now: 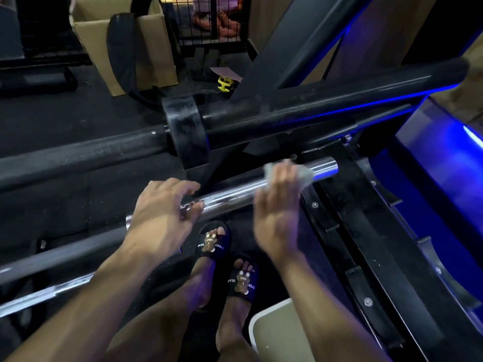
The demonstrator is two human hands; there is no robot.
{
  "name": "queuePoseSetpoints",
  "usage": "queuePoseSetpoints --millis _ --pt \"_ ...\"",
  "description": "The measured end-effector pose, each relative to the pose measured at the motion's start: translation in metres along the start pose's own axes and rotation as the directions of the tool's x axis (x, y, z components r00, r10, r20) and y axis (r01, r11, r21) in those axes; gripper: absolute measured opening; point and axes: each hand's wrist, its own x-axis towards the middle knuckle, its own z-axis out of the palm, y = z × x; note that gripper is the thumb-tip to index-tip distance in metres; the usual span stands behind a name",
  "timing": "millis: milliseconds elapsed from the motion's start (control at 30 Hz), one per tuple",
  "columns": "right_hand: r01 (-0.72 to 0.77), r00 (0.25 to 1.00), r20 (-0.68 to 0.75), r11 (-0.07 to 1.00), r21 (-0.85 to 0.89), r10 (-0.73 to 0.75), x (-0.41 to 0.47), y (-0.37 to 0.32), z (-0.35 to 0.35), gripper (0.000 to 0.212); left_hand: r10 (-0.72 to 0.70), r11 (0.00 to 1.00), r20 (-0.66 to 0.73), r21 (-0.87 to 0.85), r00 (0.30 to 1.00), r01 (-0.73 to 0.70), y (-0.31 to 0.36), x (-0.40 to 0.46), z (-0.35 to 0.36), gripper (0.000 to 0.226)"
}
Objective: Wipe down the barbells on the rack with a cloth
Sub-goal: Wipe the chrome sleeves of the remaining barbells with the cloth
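— Where do we have the cloth?
— Our right hand (274,212) presses the pale cloth (300,173) onto the chrome barbell sleeve (235,194), near its end by the black rack (347,205); the blur hides how the fingers lie.
— And our left hand?
— The left hand (162,212) curls its fingers over the same sleeve, further along, gripping it. The black barbell (313,100) lies above, apart from both hands. Our black slippers (214,244) stand on the floor below.
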Motion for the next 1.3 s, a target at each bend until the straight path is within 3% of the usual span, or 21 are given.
queuePoseSetpoints --millis 67,167,300,400,500,567,633,733,800,867,933,967,1033,1133,1200,1233,1300 --pt "0.273 0.955 0.115 0.962 0.008 -0.272 -0.013 -0.017 -0.002 0.055 0.075 0.996 0.034 0.049 0.997 -0.076 0.013 0.003 0.004 0.040" --pt "0.398 0.903 0.193 0.917 -0.036 -0.385 -0.006 0.006 -0.007 0.052 0.142 0.982 0.099 0.113 0.985 -0.153 0.029 0.010 0.017 0.053" --pt "0.341 0.935 0.197 0.904 -0.257 -0.296 0.026 0.079 -0.015 0.054 0.185 0.959 0.169 0.185 0.968 -0.215 0.047 0.030 0.034 0.061" --pt "0.023 0.998 0.057 0.994 -0.109 -0.017 0.046 0.121 -0.022 0.053 0.214 0.938 0.186 0.233 0.959 -0.255 0.060 0.044 0.049 0.062" --pt "-0.083 0.996 -0.024 0.996 -0.025 0.083 0.041 0.095 -0.009 0.057 0.252 0.917 0.143 0.282 0.957 -0.283 0.064 0.053 0.059 0.058" --pt "-0.005 0.999 0.040 1.000 -0.011 0.005 0.024 0.061 -0.005 0.062 0.289 0.901 0.131 0.297 0.948 -0.316 0.061 0.060 0.064 0.056" --pt "0.163 0.977 0.139 0.986 -0.023 -0.158 0.005 0.048 -0.009 0.063 0.308 0.877 0.186 0.323 0.933 -0.355 0.057 0.070 0.063 0.053" --pt "0.371 0.901 0.249 0.928 -0.013 -0.357 0.006 0.065 -0.023 0.064 0.277 0.879 0.376 0.273 0.884 -0.392 0.055 0.084 0.053 0.035" --pt "0.397 0.887 0.279 0.916 -0.058 -0.367 0.025 0.088 -0.027 0.065 0.252 0.902 0.425 0.222 0.869 -0.370 0.052 0.088 0.048 0.034" --pt "0.119 0.982 0.155 0.991 -0.052 -0.110 0.043 0.118 -0.028 0.064 0.278 0.923 0.395 0.143 0.876 -0.357 0.051 0.085 0.045 0.039" --pt "-0.189 0.982 0.002 0.982 -0.006 0.189 0.052 0.131 -0.029 0.067 0.300 0.933 0.365 0.079 0.881 -0.351 0.051 0.084 0.044 0.045" --pt "-0.251 0.968 -0.005 0.967 -0.039 0.251 0.051 0.124 -0.026 0.072 0.305 0.933 0.361 0.069 0.881 -0.352 0.051 0.085 0.044 0.049" --pt "-0.121 0.990 0.049 0.967 -0.225 0.135 0.037 0.097 -0.019 0.074 0.314 0.929 0.344 0.080 0.885 -0.361 0.049 0.087 0.047 0.050" --pt "0.204 0.966 0.169 0.979 -0.021 -0.197 0.014 0.060 -0.019 0.074 0.346 0.915 0.310 0.097 0.886 -0.391 0.050 0.088 0.051 0.042" --pt "0.331 0.921 0.225 0.943 -0.022 -0.318 0.019 0.074 -0.025 0.074 0.360 0.907 0.319 0.098 0.876 -0.409 0.048 0.090 0.052 0.037" --pt "0.319 0.926 0.228 0.947 -0.043 -0.301 0.024 0.088 -0.028 0.071 0.363 0.904 0.333 0.100 0.870 -0.416 0.047 0.091 0.051 0.033" --pt "0.101 0.989 0.118 0.993 -0.068 -0.092 0.042 0.116 -0.028 0.064 0.373 0.904 0.344 0.073 0.861 -0.421 0.045 0.093 0.052 0.026"
